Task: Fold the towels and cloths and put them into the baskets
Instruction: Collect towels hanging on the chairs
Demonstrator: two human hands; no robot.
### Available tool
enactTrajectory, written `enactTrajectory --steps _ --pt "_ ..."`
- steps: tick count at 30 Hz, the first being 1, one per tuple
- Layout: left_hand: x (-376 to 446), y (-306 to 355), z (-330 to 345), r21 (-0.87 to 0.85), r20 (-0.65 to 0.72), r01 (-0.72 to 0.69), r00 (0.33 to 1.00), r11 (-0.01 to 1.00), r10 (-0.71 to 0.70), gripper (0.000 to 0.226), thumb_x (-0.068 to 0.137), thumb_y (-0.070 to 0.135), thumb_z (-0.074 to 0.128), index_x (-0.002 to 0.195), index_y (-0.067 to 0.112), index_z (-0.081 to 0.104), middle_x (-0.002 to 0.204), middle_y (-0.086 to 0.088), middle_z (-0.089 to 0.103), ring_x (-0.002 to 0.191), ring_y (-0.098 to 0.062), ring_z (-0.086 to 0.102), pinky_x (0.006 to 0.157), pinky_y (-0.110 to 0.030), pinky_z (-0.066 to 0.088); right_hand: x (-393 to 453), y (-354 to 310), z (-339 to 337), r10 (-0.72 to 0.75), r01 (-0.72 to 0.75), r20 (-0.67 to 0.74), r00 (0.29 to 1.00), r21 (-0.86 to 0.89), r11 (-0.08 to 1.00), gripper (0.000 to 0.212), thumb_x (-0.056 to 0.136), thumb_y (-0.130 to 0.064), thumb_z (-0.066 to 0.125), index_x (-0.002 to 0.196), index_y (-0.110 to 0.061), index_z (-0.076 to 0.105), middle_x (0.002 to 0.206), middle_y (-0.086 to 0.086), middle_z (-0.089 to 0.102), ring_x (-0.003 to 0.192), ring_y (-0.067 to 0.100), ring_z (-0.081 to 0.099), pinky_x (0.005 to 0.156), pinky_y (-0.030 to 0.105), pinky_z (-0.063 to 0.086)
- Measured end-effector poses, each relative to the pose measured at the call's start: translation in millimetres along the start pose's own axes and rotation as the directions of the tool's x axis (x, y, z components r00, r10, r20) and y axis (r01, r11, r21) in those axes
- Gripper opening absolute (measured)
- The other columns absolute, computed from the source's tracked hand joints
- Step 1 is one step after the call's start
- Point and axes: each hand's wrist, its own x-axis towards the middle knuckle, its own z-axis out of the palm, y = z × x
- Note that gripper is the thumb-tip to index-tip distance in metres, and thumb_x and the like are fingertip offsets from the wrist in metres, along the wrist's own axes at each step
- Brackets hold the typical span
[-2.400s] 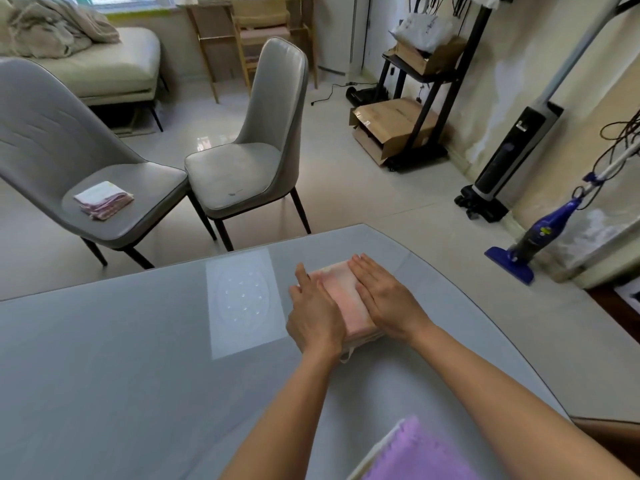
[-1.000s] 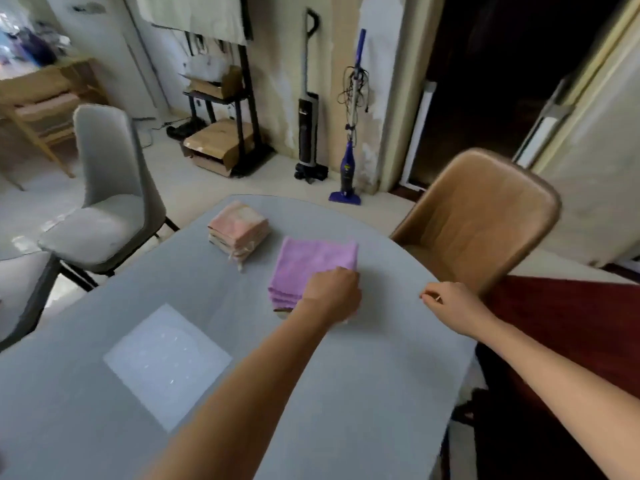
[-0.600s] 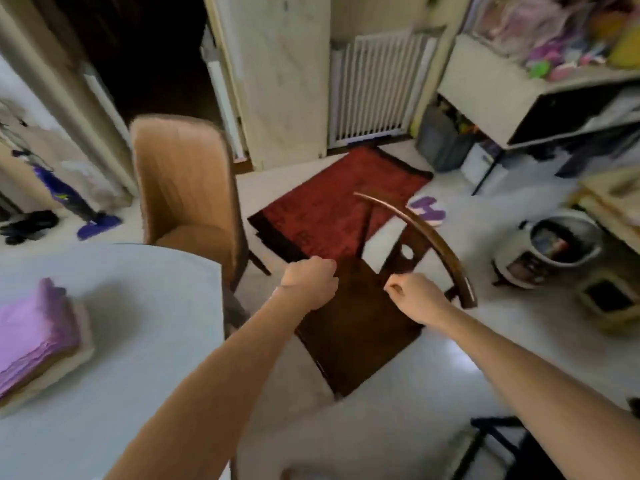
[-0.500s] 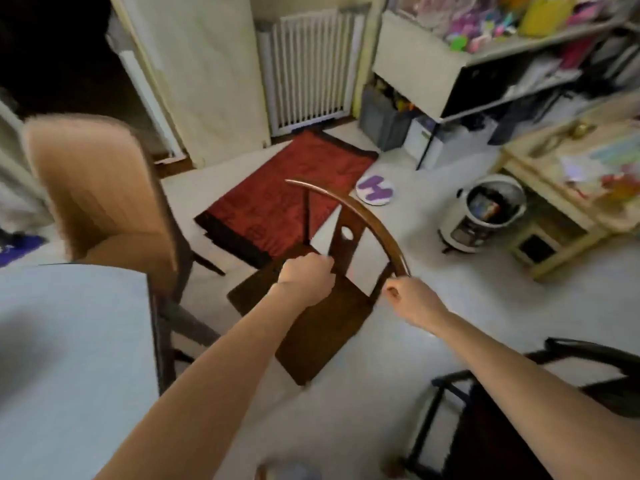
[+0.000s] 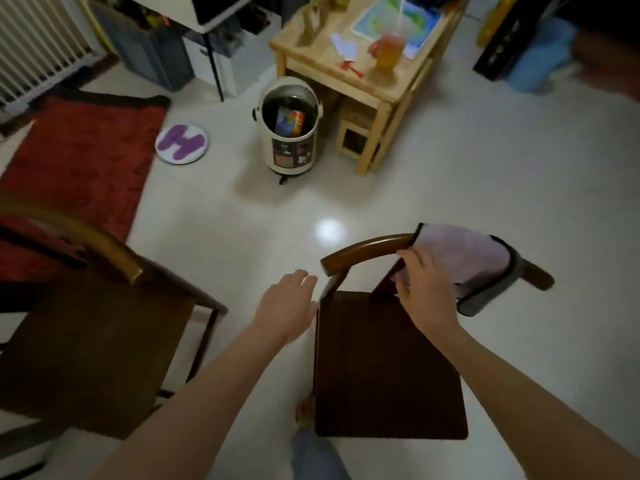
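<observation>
Right hand [image 5: 424, 289] pinched the lilac cloth [image 5: 467, 261] draped over the dark chair's backrest [image 5: 367, 251]; left hand [image 5: 287, 306], fingers apart and empty, hovered at its nine o'clock.

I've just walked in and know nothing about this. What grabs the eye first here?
Probably the pale lilac cloth with dark trim, draped over the curved back of the dark wooden chair in front, with the right hand curled on its edge. The left hand hovers open beside the chair. Farther back, a cream bin stands by a light wooden table.
</observation>
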Motion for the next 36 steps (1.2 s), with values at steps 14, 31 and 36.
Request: enactTrajectory --steps 14,31,36 --pt "67 91 -4 -0.017 -0.116 -0.115 0.987 0.993 0.112 0.072 0.098 0.031 0.050 0.154 0.015 0.008 0.160 -0.007 0.011 0.146 -0.023 0.014 0.119 -0.035 0.018 61 106 -6 0.079 -0.006 0.135 0.988 -0.469 0.883 0.046 0.087 -0.014 0.058 0.128 -0.012 0.038 0.122 0.012 0.046 0.111 0.027 0.045 0.089 0.036 0.040" --pt "-81 -42 -74 -0.813 -0.120 0.095 0.938 0.575 -0.325 0.075 0.070 0.033 0.084 0.132 0.018 0.045 0.123 0.001 0.063 0.097 -0.003 0.061 0.081 -0.016 0.051 52 -172 -57 -0.312 -0.020 0.347 0.885 0.696 0.717 0.017 0.090 -0.017 0.058 0.075 -0.009 0.055 0.068 0.005 0.056 0.067 0.017 0.051 0.059 0.031 0.041" --pt "-222 -109 -79 -0.782 -0.183 0.213 0.820 0.586 -0.542 0.031 0.086 0.042 0.067 0.111 0.024 0.057 0.091 0.010 0.062 0.079 -0.008 0.057 0.072 -0.024 0.047 3 -297 -30 -0.544 0.225 0.386 0.745 0.622 0.750 0.031 0.094 -0.015 0.054 0.065 -0.006 0.050 0.062 0.009 0.049 0.062 0.019 0.043 0.054 0.031 0.029"
